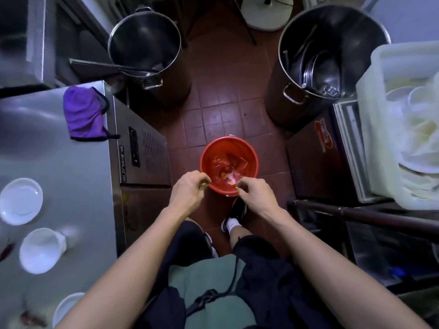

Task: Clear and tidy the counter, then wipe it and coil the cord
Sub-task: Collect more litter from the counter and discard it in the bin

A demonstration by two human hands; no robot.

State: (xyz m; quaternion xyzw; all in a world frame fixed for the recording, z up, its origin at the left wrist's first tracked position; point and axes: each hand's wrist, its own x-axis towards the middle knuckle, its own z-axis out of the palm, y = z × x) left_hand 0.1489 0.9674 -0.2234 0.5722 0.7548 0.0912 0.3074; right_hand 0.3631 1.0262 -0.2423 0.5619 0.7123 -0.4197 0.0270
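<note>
A red bucket (229, 163) stands on the tiled floor straight below me, with a clear plastic liner and scraps inside. Both my hands hover over its near rim. My left hand (191, 188) is pinched shut on a small yellowish scrap at its fingertips. My right hand (255, 193) is also pinched on a small yellowish bit. The steel counter (78, 167) lies to my left. On it sit a purple cloth (83, 113), a white plate (21, 201), a white bowl (41, 250) and another white dish (67, 307).
Two tall steel stockpots stand on the floor, one at the left (145, 47) and one at the right (332, 53) holding utensils. A white crate of dishes (401, 129) sits on a rack at right. Red smears mark the counter's near left edge.
</note>
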